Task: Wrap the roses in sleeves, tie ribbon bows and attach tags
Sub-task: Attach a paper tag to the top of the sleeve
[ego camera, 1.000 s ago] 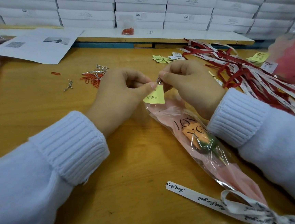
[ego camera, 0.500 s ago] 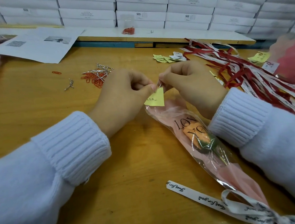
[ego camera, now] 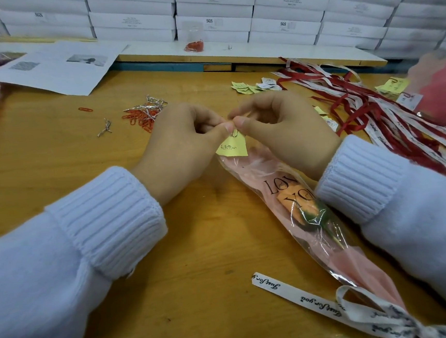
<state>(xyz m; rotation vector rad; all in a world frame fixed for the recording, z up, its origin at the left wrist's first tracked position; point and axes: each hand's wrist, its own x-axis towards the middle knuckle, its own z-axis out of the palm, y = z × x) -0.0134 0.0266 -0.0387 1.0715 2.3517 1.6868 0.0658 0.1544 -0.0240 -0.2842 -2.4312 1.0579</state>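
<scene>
You're on the tagging step. The counter (ego camera: 54, 167) carries one sleeved rose (ego camera: 294, 197), lying diagonally between your wrists with its open top at your hands and its stem end nearest you. The white ribbon bow (ego camera: 375, 314) is tied at that stem end, so I'd judge only the tag remains. Your left hand (ego camera: 179, 145) and right hand (ego camera: 285, 128) meet at the sleeve's top, fingers (ego camera: 223, 127) curled tight. The left pinches the yellow tag (ego camera: 232, 147), the right the small metal clip (ego camera: 235, 133) at its upper edge. Next, I'd say, slide that clip over tag and film together with a fine, steady push. The sleeve looks clear, crinkly and pink-backed with black lettering, and the rose inside is orange.
</scene>
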